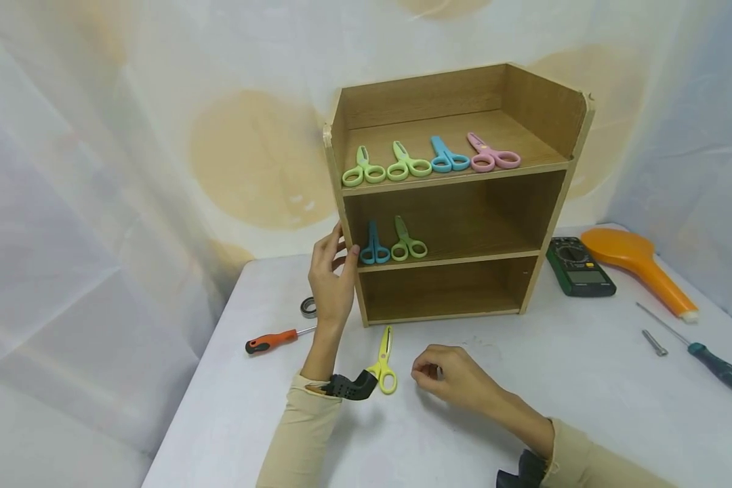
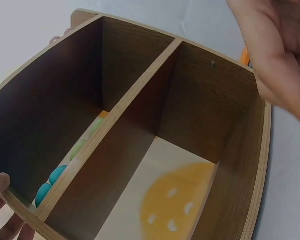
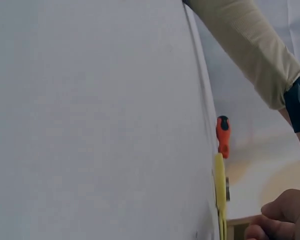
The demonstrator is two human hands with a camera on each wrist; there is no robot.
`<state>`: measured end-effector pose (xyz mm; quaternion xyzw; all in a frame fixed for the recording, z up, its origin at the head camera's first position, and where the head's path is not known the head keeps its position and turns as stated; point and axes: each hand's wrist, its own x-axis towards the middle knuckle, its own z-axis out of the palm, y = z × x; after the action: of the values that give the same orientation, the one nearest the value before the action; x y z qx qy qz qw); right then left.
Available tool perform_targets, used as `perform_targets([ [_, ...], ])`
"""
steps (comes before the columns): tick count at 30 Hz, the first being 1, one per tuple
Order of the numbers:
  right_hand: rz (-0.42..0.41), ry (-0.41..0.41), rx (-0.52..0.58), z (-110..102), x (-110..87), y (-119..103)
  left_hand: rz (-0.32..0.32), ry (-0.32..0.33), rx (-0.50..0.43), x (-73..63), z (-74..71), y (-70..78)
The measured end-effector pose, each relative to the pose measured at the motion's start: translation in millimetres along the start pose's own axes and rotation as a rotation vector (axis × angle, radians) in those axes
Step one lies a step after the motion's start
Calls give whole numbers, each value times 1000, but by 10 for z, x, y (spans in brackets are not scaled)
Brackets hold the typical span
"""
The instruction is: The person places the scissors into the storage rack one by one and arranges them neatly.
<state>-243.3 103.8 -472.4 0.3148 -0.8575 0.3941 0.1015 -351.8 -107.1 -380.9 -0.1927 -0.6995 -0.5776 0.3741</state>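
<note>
My left hand (image 1: 332,278) grips the left side panel of a small wooden shelf unit (image 1: 442,257), thumb at the front edge and fingers along the outside. Yellow scissors (image 1: 385,352) lie on the table before the shelf, their handles partly behind the left wrist's black strap. Just right of them is my right hand (image 1: 454,376), fingers loosely curled and holding nothing. On the top level are two light green scissors (image 1: 409,165), blue scissors (image 1: 446,157) and pink scissors (image 1: 491,154). The middle level carries blue scissors (image 1: 374,247) and green scissors (image 1: 407,244) at its left end.
Left of the shelf lie an orange screwdriver (image 1: 274,341) and a metal bearing ring (image 1: 308,308), partly behind the left arm. To the right are a green multimeter (image 1: 579,268), an orange paddle-shaped tool (image 1: 637,261), a bolt (image 1: 655,343) and a dark green screwdriver (image 1: 716,366). Fabric hangs behind.
</note>
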Motion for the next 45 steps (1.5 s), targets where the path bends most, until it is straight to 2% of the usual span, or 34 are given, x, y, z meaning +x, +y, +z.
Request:
perform_targets([
  [6, 27, -16, -16, 177, 105, 25, 9, 10, -21, 5, 26, 17],
  [12, 69, -21, -90, 296, 200, 15, -8, 0, -12, 3, 24, 30],
  [19, 163, -50, -161, 320, 298, -119, 10, 1, -14, 7, 14, 23],
  [23, 144, -70, -194, 292, 272, -159, -7, 3, -19, 0, 14, 25],
  [26, 99, -70, -199, 241, 192, -171, -18, -7, -21, -5, 11, 32],
  [33, 44, -38, -99, 10, 30, -210, -4, -6, -10, 21, -4, 30],
  [40, 62, 9, -63, -268, -120, -239, -19, -14, -4, -8, -1, 9],
  [45, 83, 50, -68, -483, -158, -310, -15, -8, -11, -7, -3, 3],
])
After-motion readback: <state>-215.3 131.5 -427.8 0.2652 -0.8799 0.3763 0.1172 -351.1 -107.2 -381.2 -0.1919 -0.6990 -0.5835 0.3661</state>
